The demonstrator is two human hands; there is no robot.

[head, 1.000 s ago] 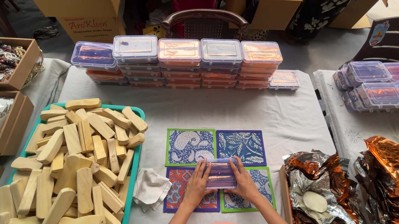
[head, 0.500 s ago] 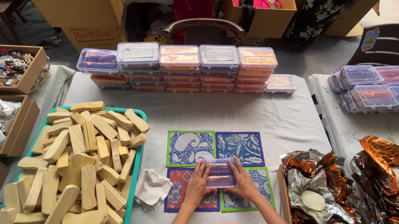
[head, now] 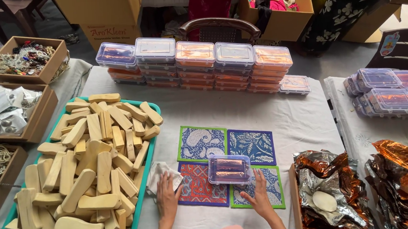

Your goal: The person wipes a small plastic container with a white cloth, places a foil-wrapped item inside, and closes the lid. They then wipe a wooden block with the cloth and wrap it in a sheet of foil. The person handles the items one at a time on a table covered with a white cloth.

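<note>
Head view: both my hands lie flat and released at the bottom centre, gripping nothing.
My left hand (head: 167, 197) rests on a white cloth (head: 159, 174) beside the green tray (head: 147, 170) of wooden blocks (head: 88, 168). My right hand (head: 259, 197) lies on the green-edged mat (head: 265, 191), just below the clear box (head: 229, 169), which sits where the four mats meet. Stacked boxes (head: 196, 63) line the upper centre.

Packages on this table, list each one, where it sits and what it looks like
Clear lidded plastic box: on the patterned mats, near the right hand.
Stacked clear boxes with orange contents: row along the far edge.
Crumpled copper foil wrappers: right side.
Tan cardboard carton: beyond the table, upper left.
</note>
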